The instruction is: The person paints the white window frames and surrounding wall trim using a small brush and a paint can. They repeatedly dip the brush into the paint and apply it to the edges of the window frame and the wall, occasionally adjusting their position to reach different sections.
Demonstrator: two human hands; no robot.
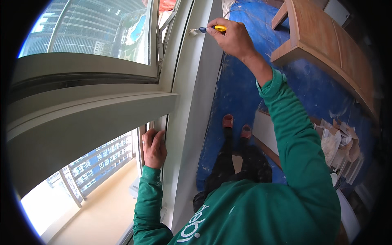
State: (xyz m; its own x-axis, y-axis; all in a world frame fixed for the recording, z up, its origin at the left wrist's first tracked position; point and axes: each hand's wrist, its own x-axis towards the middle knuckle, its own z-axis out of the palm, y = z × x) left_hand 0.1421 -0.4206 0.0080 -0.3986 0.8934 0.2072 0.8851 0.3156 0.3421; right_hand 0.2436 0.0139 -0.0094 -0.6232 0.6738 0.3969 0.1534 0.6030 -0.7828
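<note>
My right hand (232,37) is raised high and grips a small paintbrush (206,29) with a yellow and blue handle. Its pale bristles touch the grey-white window frame post (192,73). My left hand (154,148) rests lower down, fingers curled over the edge of the same frame beside the lower window pane. Both arms wear green sleeves. My legs in dark trousers and reddish shoes (234,124) stand below on a blue floor covering (237,94).
An upper window (94,32) and a lower window (98,163) show tall buildings outside. A wooden bench-like piece (326,45) stands at the upper right. A white board (265,130) and a pile of crumpled paper and rubble (341,143) lie to the right.
</note>
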